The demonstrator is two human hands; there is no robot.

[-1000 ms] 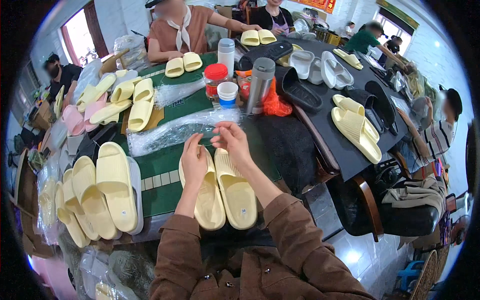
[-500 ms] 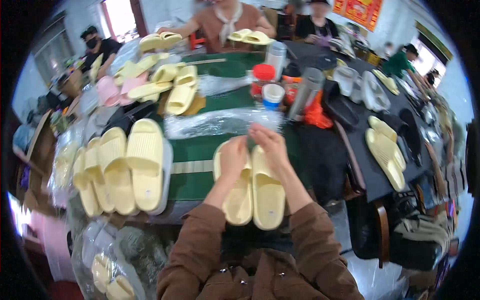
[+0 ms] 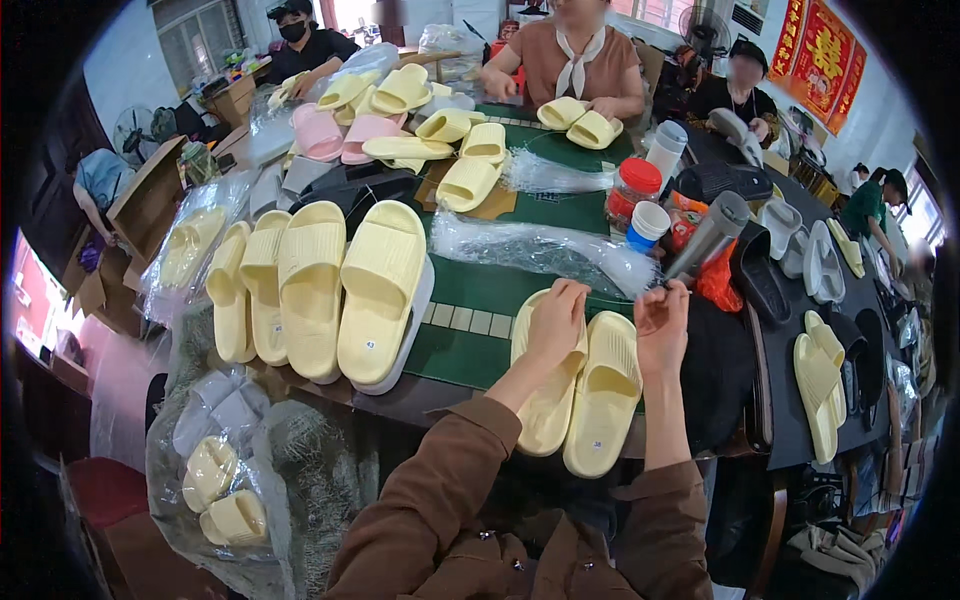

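My left hand (image 3: 556,325) is closed in a pinch above the left slipper of a pale yellow pair. Across from it, my right hand (image 3: 662,328) pinches too, over the toe side of the right slipper (image 3: 604,400). A thin strand, faint and hard to follow, seems to stretch between my fingertips. The left slipper (image 3: 545,425) is partly covered by my left hand. Both slippers lie side by side at the table's near edge, heels toward me. Just beyond my hands lies a bundle of clear plastic strands (image 3: 540,252).
Several yellow slippers (image 3: 380,290) stand in a row at left. A grey tumbler (image 3: 708,235), a red-lidded jar (image 3: 635,188) and a white-and-blue tub (image 3: 648,225) sit beyond my right hand. A sack (image 3: 300,460) hangs below left. A person (image 3: 575,60) sits opposite with slippers.
My view has swung left, so the scene sits further right. My hands, close together before, are now apart with fingertips pinched. The person opposite has drawn one hand away from the slippers at left.
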